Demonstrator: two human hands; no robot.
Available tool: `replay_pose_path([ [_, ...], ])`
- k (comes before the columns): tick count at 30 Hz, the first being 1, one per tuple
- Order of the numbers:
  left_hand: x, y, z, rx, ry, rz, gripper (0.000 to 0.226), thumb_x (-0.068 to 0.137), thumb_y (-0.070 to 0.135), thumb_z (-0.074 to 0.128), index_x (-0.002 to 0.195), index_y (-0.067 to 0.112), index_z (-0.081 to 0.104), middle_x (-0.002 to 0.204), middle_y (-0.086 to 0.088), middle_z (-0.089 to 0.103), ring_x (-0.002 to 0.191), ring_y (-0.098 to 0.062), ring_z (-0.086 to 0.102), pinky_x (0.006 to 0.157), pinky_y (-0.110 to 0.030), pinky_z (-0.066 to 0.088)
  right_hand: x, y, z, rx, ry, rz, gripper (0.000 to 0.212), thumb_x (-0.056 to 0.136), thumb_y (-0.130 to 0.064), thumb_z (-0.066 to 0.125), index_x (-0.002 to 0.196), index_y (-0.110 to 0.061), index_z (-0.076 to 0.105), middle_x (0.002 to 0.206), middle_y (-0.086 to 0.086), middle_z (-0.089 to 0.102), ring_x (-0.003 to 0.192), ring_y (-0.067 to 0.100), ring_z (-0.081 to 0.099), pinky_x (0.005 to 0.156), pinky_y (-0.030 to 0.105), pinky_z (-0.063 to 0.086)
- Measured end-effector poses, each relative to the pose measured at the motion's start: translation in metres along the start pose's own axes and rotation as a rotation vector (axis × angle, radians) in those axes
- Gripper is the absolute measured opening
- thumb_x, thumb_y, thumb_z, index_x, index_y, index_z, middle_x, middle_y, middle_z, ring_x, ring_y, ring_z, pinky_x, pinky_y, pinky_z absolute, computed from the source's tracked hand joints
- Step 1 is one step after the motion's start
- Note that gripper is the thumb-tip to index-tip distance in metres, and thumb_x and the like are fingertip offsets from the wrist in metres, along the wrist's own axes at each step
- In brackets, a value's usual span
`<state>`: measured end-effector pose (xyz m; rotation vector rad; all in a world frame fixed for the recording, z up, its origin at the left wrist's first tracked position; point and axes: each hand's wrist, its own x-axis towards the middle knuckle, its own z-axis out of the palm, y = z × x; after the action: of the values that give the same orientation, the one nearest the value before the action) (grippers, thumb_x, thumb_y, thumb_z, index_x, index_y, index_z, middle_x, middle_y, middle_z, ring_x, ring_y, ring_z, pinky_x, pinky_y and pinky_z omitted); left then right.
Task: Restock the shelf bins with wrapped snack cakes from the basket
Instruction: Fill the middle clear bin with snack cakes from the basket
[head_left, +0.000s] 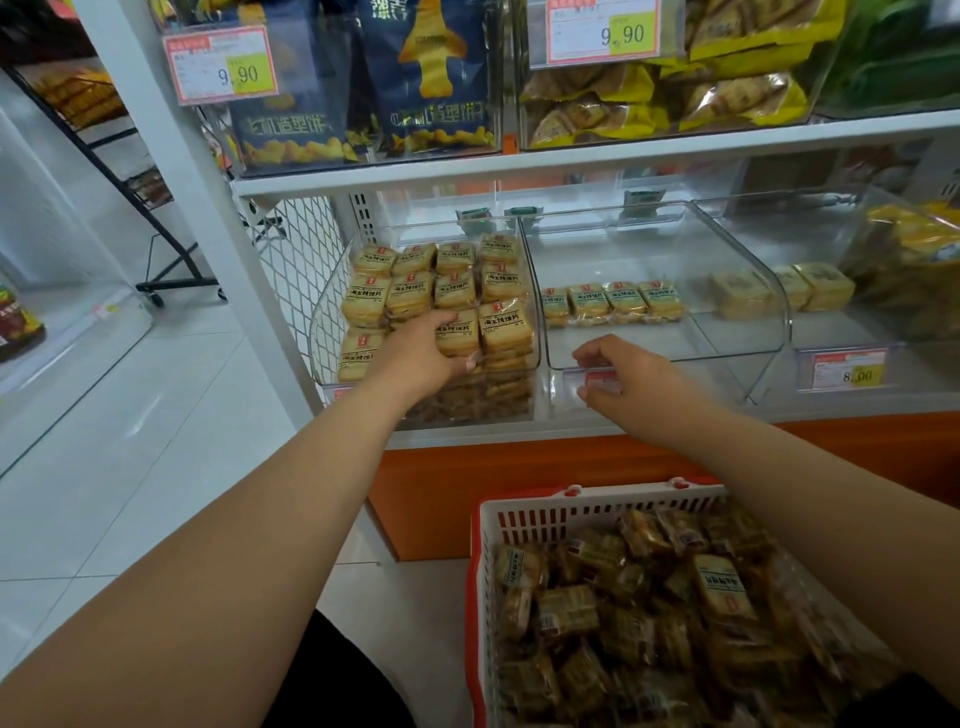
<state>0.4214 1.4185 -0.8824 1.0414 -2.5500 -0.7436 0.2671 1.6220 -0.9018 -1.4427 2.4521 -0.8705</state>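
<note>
A person crouches or sits before a white shelf (571, 161) with both bare arms stretched toward its lower row of clear plastic bins. The left hand (421, 348) reaches into the left bin (324, 332), which stands at the left end of the shelf and is packed nearly full with wrapped snack cakes (410, 291) laid in neat rows. Its fingers curl around one cake in the front row (457, 332), the thumb on the near side and the fingertips over the far side of the wrapper.

The right hand (634, 379) hovers at the front lip of the middle bin (727, 332), just beside the left bin. Its fingers are loosely bent and hold nothing; the fingertips sit close to a red price tag on the bin's front, though I cannot tell whether they touch it. The middle bin carries only a single row of four cakes (613, 301) across its floor, with a few pale square cakes further right.

On the floor below the shelf's front edge sits a red and white basket (519, 519), heaped with more wrapped snack cakes in a loose jumble. The right forearm passes over its far right corner.

The upper shelf holds bins of dark blue snack bags (431, 78) and yellow packets (675, 98), each with a price label.
</note>
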Motion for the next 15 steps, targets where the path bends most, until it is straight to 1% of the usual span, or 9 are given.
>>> replay_pose_path([
  [3,0.001,-0.002,0.002,-0.014,-0.024,-0.015,0.080,0.083,0.034,0.077,0.150,0.022,0.035,0.151,-0.002,0.044,0.131,-0.025,0.048,0.102,-0.035,0.040,-0.012,0.002,-0.005,-0.061,0.005,-0.013,0.042,0.094,-0.030,0.061,0.134,-0.028,0.050,0.132,-0.006,0.056,0.105,0.008,0.051,0.084,0.021,0.038],
  [5,0.000,-0.004,0.002,-0.006,-0.031,-0.021,0.084,0.084,0.034,0.077,0.153,0.021,0.030,0.153,-0.003,0.040,0.134,-0.026,0.045,0.106,-0.037,0.039,-0.020,0.004,-0.009,-0.059,0.005,-0.016,0.040,0.094,-0.029,0.060,0.133,-0.028,0.050,0.131,-0.006,0.054,0.103,0.006,0.049,0.082,0.020,0.038],
  [7,-0.004,-0.005,0.001,0.047,-0.019,-0.012,0.088,0.083,0.037,0.077,0.154,0.021,0.026,0.156,-0.004,0.036,0.138,-0.027,0.041,0.111,-0.041,0.036,-0.029,0.007,-0.013,-0.046,0.002,-0.014,0.039,0.095,-0.028,0.060,0.133,-0.029,0.050,0.133,-0.006,0.054,0.109,0.008,0.050,0.085,0.021,0.039],
  [9,-0.013,-0.002,0.001,0.180,0.023,0.007,0.088,0.084,0.041,0.075,0.154,0.022,0.025,0.157,-0.006,0.031,0.141,-0.031,0.034,0.114,-0.045,0.031,-0.039,0.011,-0.015,-0.051,-0.001,-0.010,0.039,0.095,-0.028,0.060,0.133,-0.029,0.050,0.137,-0.008,0.051,0.118,0.009,0.049,0.090,0.021,0.037],
  [10,-0.019,0.001,0.003,0.245,0.057,0.026,0.085,0.085,0.042,0.073,0.154,0.023,0.025,0.159,-0.008,0.028,0.142,-0.033,0.029,0.115,-0.046,0.028,-0.043,0.014,-0.016,-0.056,-0.008,-0.002,0.039,0.095,-0.029,0.060,0.133,-0.030,0.051,0.137,-0.010,0.051,0.120,0.008,0.049,0.090,0.021,0.036],
  [12,-0.035,0.011,0.011,0.290,0.146,0.117,0.078,0.088,0.039,0.069,0.152,0.024,0.028,0.160,-0.008,0.023,0.144,-0.034,0.022,0.117,-0.046,0.021,-0.052,0.021,-0.016,-0.046,-0.036,0.028,0.038,0.095,-0.031,0.060,0.132,-0.032,0.052,0.133,-0.016,0.052,0.112,0.001,0.047,0.085,0.019,0.038],
  [14,-0.053,0.024,0.026,0.239,0.237,0.268,0.067,0.088,0.033,0.068,0.147,0.025,0.037,0.156,-0.004,0.026,0.142,-0.031,0.021,0.116,-0.044,0.021,-0.061,0.028,-0.015,-0.001,-0.096,0.076,0.033,0.095,-0.031,0.061,0.127,-0.034,0.054,0.125,-0.019,0.054,0.107,-0.002,0.046,0.079,0.017,0.042],
  [15,-0.063,0.031,0.036,0.202,0.261,0.338,0.061,0.088,0.031,0.068,0.142,0.026,0.042,0.153,-0.001,0.028,0.140,-0.028,0.022,0.115,-0.043,0.021,-0.065,0.033,-0.013,0.010,-0.129,0.096,0.031,0.094,-0.030,0.062,0.124,-0.034,0.055,0.121,-0.018,0.056,0.106,-0.001,0.049,0.080,0.018,0.044],
])
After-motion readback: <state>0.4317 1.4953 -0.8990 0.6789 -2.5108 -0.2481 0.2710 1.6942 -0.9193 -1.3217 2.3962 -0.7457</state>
